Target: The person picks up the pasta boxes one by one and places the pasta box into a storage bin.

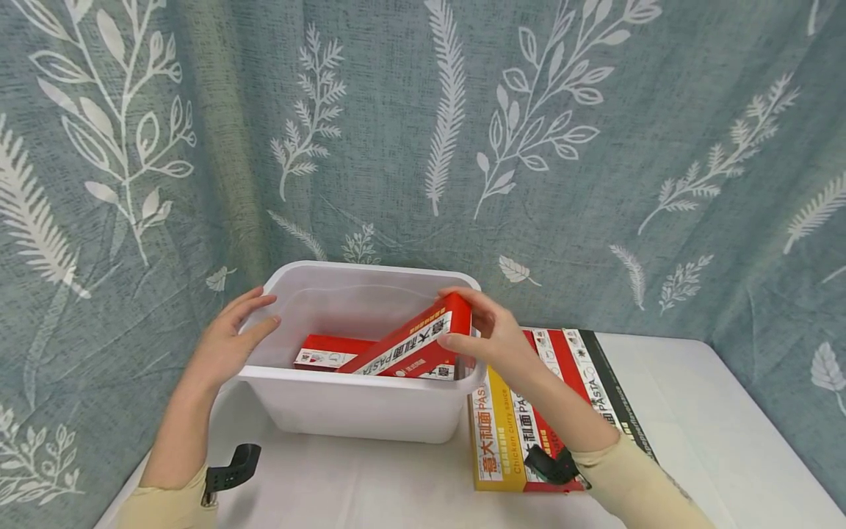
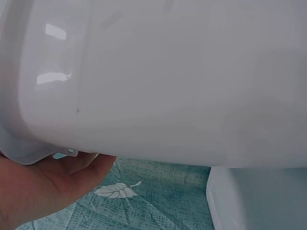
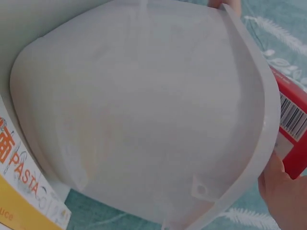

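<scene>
A white plastic bin [image 1: 357,404] stands on the table. My right hand [image 1: 492,330] holds the upper right end of a red pasta box [image 1: 410,342], thumb on its printed face and fingers over the far side. The box tilts, its lower left end down inside the bin. The right wrist view shows its barcode end [image 3: 292,115] beyond the bin's rim. Beneath it, another red box [image 1: 330,353] lies in the bin. My left hand [image 1: 228,338] is at the bin's left rim, its fingers extended over the edge; the left wrist view partly hides them behind the rim.
Right of the bin, several pasta boxes lie side by side on the white table [image 1: 700,397], among them a yellow one [image 1: 487,448] and a red one [image 1: 562,356]. A patterned blue-green curtain [image 1: 390,147] hangs close behind the bin.
</scene>
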A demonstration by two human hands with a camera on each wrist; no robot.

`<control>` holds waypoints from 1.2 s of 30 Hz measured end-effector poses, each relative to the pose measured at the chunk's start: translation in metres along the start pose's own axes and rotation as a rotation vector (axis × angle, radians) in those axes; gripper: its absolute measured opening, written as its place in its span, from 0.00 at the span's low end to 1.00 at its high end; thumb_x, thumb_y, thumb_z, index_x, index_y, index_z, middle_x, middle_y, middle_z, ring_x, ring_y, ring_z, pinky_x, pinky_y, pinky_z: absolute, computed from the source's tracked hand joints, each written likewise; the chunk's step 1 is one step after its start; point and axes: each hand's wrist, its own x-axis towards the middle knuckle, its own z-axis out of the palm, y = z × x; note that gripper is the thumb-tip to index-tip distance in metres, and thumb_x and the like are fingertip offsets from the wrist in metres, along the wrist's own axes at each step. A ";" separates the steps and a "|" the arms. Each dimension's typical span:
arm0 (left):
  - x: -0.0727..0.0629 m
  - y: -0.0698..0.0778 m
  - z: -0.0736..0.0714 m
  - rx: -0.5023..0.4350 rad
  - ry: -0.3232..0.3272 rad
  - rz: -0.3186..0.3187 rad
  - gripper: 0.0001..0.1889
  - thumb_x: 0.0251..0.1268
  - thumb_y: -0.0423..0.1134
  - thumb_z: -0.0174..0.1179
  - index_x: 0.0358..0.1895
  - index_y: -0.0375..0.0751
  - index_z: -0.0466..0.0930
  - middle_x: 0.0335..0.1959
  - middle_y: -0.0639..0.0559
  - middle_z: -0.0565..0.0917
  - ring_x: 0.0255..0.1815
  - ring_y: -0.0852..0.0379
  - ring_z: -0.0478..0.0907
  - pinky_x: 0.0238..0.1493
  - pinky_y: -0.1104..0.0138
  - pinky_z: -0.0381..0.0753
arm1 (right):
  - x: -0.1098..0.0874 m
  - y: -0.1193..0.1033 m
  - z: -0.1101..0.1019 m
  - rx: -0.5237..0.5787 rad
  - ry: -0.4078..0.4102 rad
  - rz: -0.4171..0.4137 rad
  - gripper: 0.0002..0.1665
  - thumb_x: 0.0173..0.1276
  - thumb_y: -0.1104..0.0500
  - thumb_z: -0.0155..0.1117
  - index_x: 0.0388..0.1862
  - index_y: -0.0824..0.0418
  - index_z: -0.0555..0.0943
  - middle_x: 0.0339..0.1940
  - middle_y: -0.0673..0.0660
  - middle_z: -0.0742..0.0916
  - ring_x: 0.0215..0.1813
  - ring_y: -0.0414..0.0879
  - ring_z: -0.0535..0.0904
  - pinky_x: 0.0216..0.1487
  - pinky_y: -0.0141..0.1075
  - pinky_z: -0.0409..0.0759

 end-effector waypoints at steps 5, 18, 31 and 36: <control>-0.001 -0.001 0.000 -0.006 0.010 0.011 0.30 0.74 0.48 0.52 0.71 0.32 0.64 0.78 0.42 0.51 0.76 0.31 0.45 0.64 0.31 0.48 | 0.006 0.003 0.005 -0.041 -0.054 -0.022 0.34 0.62 0.62 0.65 0.69 0.58 0.70 0.62 0.58 0.77 0.57 0.55 0.75 0.51 0.45 0.82; -0.001 0.001 0.000 0.007 0.032 0.019 0.30 0.74 0.49 0.51 0.71 0.33 0.65 0.78 0.42 0.52 0.76 0.32 0.46 0.63 0.30 0.49 | 0.015 0.005 0.002 -0.354 -0.094 -0.150 0.33 0.63 0.57 0.70 0.68 0.52 0.73 0.64 0.50 0.80 0.68 0.41 0.69 0.72 0.43 0.61; -0.001 -0.001 0.004 0.004 0.028 0.007 0.29 0.74 0.47 0.51 0.71 0.33 0.64 0.78 0.42 0.52 0.76 0.33 0.45 0.64 0.31 0.49 | -0.028 0.017 -0.037 -0.279 0.156 -0.126 0.33 0.65 0.62 0.68 0.69 0.57 0.71 0.67 0.49 0.76 0.68 0.44 0.69 0.68 0.38 0.68; -0.003 -0.002 0.004 0.006 0.014 -0.012 0.30 0.75 0.48 0.50 0.72 0.34 0.63 0.78 0.42 0.50 0.76 0.33 0.44 0.63 0.30 0.49 | -0.051 0.026 -0.057 -0.289 0.238 -0.054 0.34 0.68 0.60 0.66 0.72 0.55 0.67 0.69 0.51 0.73 0.69 0.47 0.66 0.67 0.37 0.68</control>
